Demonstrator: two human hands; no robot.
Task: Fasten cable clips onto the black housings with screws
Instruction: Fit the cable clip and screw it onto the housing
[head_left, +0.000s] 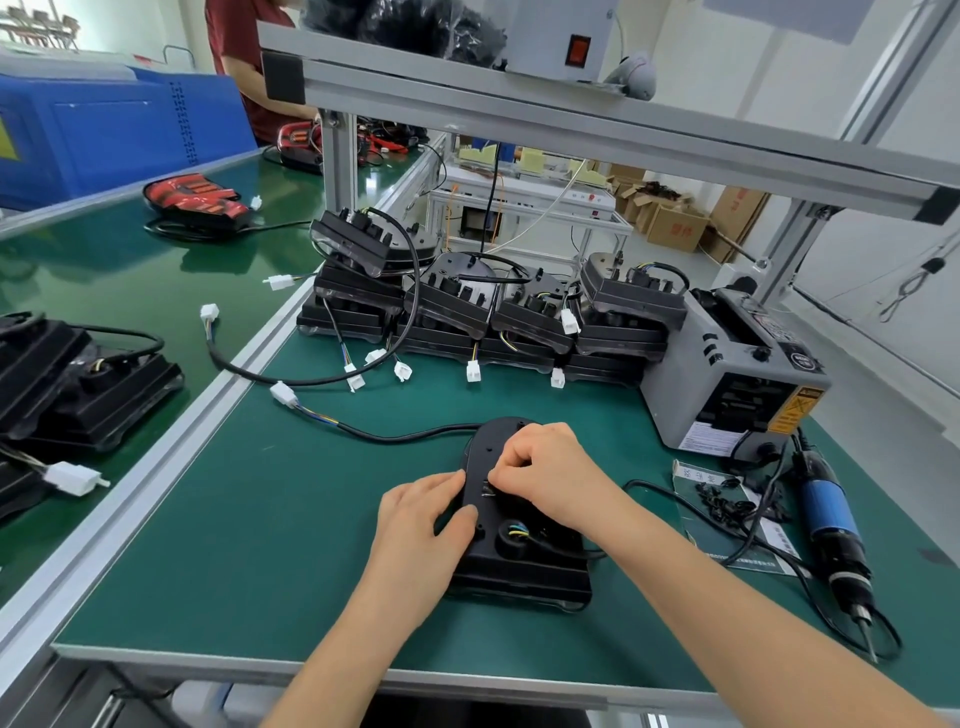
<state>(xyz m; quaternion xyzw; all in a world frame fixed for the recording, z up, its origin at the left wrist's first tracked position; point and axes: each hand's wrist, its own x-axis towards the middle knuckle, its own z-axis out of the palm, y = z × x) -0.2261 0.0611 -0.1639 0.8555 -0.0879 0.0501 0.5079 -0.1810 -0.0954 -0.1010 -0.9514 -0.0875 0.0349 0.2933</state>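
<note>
We see one black housing (519, 535) lying flat on the green bench mat (260, 519), near its front edge, with both hands on it. The left hand (415, 525) holds the housing's left edge, fingers curled against the side and thumb laid over the top face. The right hand (545, 473) sits on the upper face with its fingers curled in. Thumb and forefinger tips are closed together on a small part (489, 486), which is too small for us to name. One black cable (405, 435) runs left from the housing to one white connector (284, 393).

Behind, along the back of the mat, stands a row of stacked housings (452, 306). We count four leaning on top; the number underneath we cannot tell. Their white plugs hang toward us.

To the right stands one grey tape dispenser (737, 374). In front of it lies a loose heap of small black cable clips (722, 501) on a paper sheet (779, 540), too many and too small to count. One blue electric screwdriver (831, 525) lies just beside the sheet, tip toward us.

On the green conveyor belt (104, 270) at left we count two red lamp units (195, 202) and a stack of black housings (78, 384). One person in a red shirt (239, 52) stands at its far end.
</note>
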